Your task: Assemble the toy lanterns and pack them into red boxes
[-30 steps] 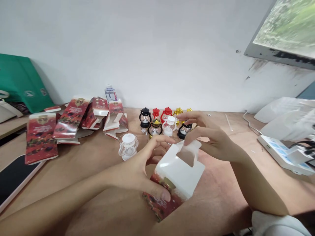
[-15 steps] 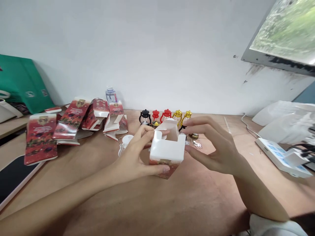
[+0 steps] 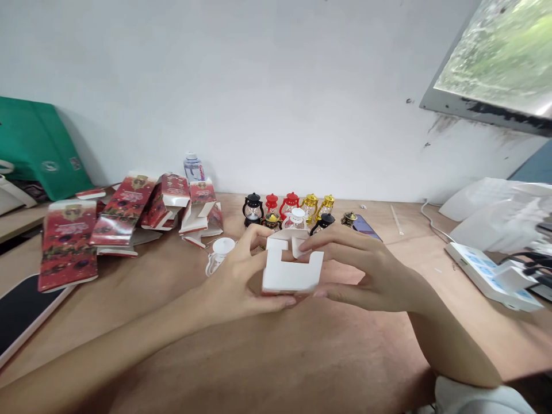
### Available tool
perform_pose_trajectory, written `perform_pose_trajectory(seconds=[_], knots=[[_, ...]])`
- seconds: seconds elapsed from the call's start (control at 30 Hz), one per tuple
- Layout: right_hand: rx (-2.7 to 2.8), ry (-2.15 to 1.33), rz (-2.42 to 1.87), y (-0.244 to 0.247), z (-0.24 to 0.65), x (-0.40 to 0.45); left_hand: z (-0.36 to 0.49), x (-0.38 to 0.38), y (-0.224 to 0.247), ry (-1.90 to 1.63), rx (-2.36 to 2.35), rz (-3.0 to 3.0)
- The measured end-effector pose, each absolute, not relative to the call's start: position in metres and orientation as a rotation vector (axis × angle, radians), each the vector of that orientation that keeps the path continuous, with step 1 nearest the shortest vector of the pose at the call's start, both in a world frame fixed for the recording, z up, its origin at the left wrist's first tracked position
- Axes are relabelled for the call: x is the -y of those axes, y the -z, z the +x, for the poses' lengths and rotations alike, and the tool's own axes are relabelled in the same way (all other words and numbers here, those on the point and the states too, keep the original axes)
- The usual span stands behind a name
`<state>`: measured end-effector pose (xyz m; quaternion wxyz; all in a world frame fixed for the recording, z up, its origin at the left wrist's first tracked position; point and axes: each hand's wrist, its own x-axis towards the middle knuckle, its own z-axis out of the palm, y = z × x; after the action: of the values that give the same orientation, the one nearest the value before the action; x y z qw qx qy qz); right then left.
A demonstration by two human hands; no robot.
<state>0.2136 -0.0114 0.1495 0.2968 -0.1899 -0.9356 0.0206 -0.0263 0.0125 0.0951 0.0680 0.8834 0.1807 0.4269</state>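
My left hand (image 3: pixel 241 276) is wrapped around the left side of a small cardboard box (image 3: pixel 293 277), thumb along its lower front edge. White inner flaps face me at the box's open end, and a strip of red print shows beneath. At the right side is my right hand (image 3: pixel 366 264), its fingertips on a raised white flap and its thumb by the lower right corner. Just behind the box stand miniature lanterns: a black one (image 3: pixel 253 210), a red one (image 3: pixel 290 206), a gold one (image 3: pixel 310 208), a white one (image 3: pixel 295 219) and several others.
Opened red printed boxes (image 3: pixel 121 210) are piled at the left. A white lantern (image 3: pixel 222 253) lies left of my hands. A bottle (image 3: pixel 194 168) stands by the wall. On the right are a power strip (image 3: pixel 491 276), plastic bags (image 3: pixel 483 213) and a phone (image 3: pixel 366 227).
The box has tipped so its white open end faces me more. My right hand has moved left onto the flap, and lanterns behind it show more.
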Motion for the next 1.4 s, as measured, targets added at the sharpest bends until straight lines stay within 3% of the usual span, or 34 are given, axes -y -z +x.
perform_pose_trajectory(seconds=[0.57,0.8,1.1,1.4], knots=[[2.512,-0.213,-0.523,-0.148,0.210,0.014,-0.025,-0.013,-0.086,-1.294,-0.489,2.621],[2.555,0.118,-0.604,-0.143,0.206,0.017,-0.026,-0.010,-0.091,-1.184,-0.563,2.698],[2.351,0.595,-0.721,-0.140,0.206,0.018,-0.023,-0.017,-0.076,-1.493,-0.433,2.457],[2.238,0.242,-0.848,-0.139,0.203,0.018,-0.019,-0.013,-0.072,-1.524,-0.459,2.413]])
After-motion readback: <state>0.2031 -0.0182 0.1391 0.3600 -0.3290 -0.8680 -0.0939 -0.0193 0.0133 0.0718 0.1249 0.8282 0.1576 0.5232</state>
